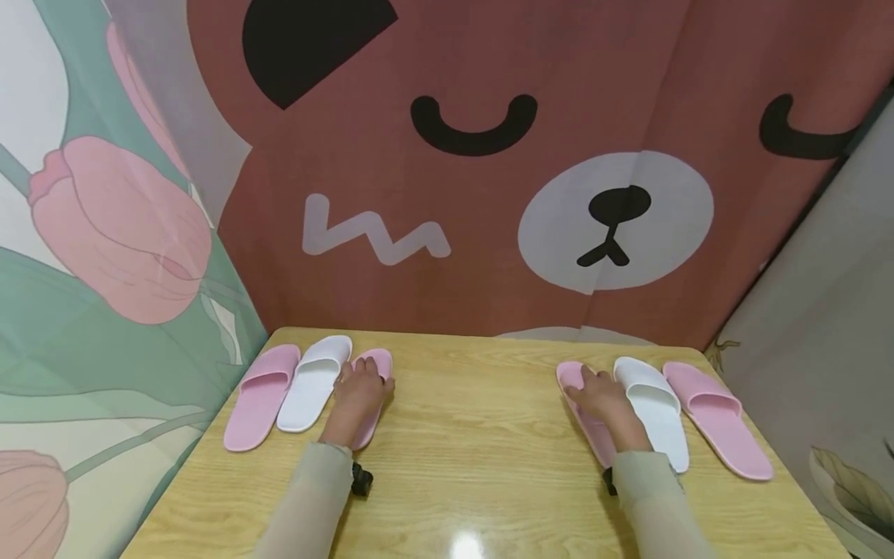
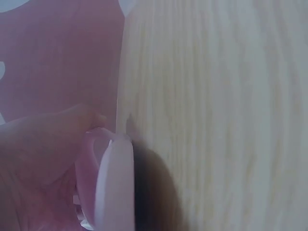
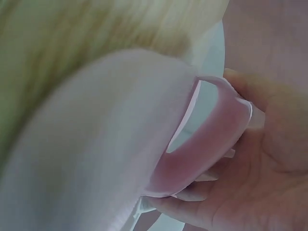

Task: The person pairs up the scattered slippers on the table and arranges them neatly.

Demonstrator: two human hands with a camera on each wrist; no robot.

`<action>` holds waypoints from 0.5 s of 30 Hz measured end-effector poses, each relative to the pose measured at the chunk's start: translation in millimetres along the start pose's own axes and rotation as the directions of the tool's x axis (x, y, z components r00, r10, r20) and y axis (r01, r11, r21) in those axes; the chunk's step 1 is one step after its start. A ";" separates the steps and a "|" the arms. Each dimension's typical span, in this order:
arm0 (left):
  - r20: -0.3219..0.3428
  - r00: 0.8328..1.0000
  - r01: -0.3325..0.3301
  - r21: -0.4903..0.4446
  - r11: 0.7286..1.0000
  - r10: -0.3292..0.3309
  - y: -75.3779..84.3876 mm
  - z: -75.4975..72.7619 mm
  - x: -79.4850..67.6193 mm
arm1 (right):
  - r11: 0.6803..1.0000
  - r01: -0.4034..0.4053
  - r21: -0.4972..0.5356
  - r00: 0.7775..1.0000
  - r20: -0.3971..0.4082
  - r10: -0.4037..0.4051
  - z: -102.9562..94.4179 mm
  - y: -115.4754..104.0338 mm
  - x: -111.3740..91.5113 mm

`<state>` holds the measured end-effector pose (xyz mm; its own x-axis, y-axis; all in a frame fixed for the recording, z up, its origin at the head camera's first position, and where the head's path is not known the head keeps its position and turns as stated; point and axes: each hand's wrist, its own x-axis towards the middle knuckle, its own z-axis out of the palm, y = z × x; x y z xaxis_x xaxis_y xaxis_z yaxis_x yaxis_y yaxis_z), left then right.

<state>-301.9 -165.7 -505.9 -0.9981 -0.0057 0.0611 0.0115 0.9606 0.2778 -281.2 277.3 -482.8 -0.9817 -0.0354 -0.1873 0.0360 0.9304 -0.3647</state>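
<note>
My left hand [image 1: 360, 394] grips the strap end of a pink slipper [image 1: 366, 436], the innermost of the left group. In the left wrist view its thumb lies at the edge of the strap, beside the pale sole [image 2: 118, 183]. Over on the right, my right hand [image 1: 609, 404] holds another pink slipper [image 1: 594, 435] by its strap. The right wrist view has the fingers curved around that pink strap [image 3: 202, 139], with the sole filling the left side. Both hands partly cover their slippers in the head view.
Beside the left hand lie a white slipper [image 1: 303, 400] and a pink slipper [image 1: 250, 415]. A white slipper [image 1: 663, 423] and a pink slipper [image 1: 733, 442] lie right of the right hand. All are on a wooden table [image 1: 468, 442], backed by a bear-print curtain [image 1: 482, 295].
</note>
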 end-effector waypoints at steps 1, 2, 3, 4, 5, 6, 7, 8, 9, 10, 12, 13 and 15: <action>-0.004 1.000 0.001 0.005 1.000 -0.001 0.6 0.5 0.0 | 1.000 -0.003 0.005 1.000 0.003 0.003 0.2 0.7 -0.5; -0.008 1.000 0.003 0.011 1.000 -0.003 1.1 0.9 0.2 | 1.000 -0.003 0.007 1.000 0.004 0.003 0.0 0.8 -1.3; -0.012 1.000 0.006 0.012 1.000 -0.006 1.6 1.3 0.7 | 1.000 -0.005 0.016 1.000 0.007 0.005 -0.2 0.7 -1.9; -0.014 1.000 0.010 0.013 1.000 -0.010 2.3 1.2 1.1 | 1.000 -0.005 0.021 1.000 0.007 0.005 -0.5 0.2 -2.3; -0.017 1.000 0.013 0.016 1.000 -0.012 2.8 1.2 1.3 | 1.000 -0.002 0.023 1.000 0.006 0.002 -0.7 -0.3 -2.7; -0.015 1.000 0.016 0.016 1.000 -0.016 3.3 1.0 1.6 | 1.000 0.003 0.023 1.000 0.004 -0.003 -1.0 -1.0 -2.9; -0.012 1.000 0.020 0.017 1.000 -0.020 3.8 1.1 1.6 | 1.000 0.004 0.025 1.000 0.004 -0.004 -1.0 -1.6 -3.0; -0.011 1.000 0.022 0.014 1.000 -0.022 4.1 1.0 1.7 | 1.000 0.005 0.023 1.000 0.002 -0.005 -1.0 -2.1 -3.1; -0.009 1.000 0.024 0.011 1.000 -0.024 4.6 0.8 1.6 | 1.000 0.003 0.023 1.000 0.000 -0.003 -0.8 -2.4 -3.1; -0.007 1.000 0.025 0.012 1.000 -0.025 4.7 0.8 1.3 | 1.000 0.003 0.020 1.000 -0.002 -0.003 -0.5 -2.4 -2.8; -0.001 0.999 0.032 0.009 0.999 -0.032 5.0 1.0 0.9 | 1.000 -0.002 0.019 1.000 -0.005 0.002 0.7 -1.7 -2.2; 0.003 0.999 0.035 0.011 0.999 -0.035 4.9 1.1 0.6 | 1.000 -0.004 0.018 1.000 -0.007 0.004 1.5 -1.1 -1.8; 0.009 0.999 0.040 0.008 0.999 -0.040 5.1 1.3 0.2 | 1.000 -0.008 0.018 1.000 -0.011 0.009 2.5 -0.6 -1.3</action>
<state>-302.1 -160.4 -505.8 -0.9983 -0.0420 0.0412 -0.0292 0.9618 0.2724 -279.4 275.9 -484.6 -0.9833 -0.0236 -0.1807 0.0476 0.9239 -0.3797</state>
